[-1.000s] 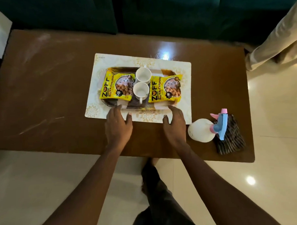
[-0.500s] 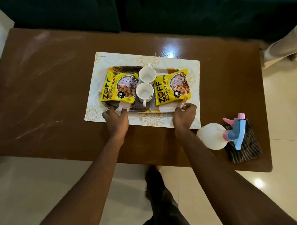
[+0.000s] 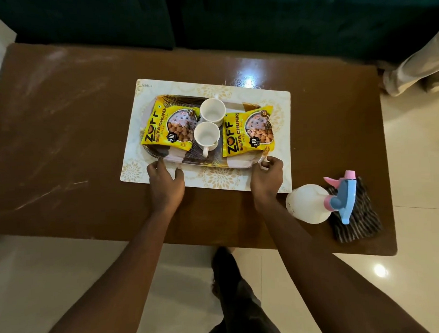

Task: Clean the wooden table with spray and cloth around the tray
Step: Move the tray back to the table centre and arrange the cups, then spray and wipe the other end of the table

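Tray (image 3: 238, 163) rim gripped by left hand (image 3: 167, 186), right hand (image 3: 266, 179), cloth (image 3: 359, 225) partly under spray bottle (image 3: 309, 204)

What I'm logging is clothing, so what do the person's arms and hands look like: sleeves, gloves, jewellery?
The left forearm and right forearm are bare as far as the frame shows, with no sleeve in view. The left hand and right hand wear no gloves. No watch, bracelet or ring shows.
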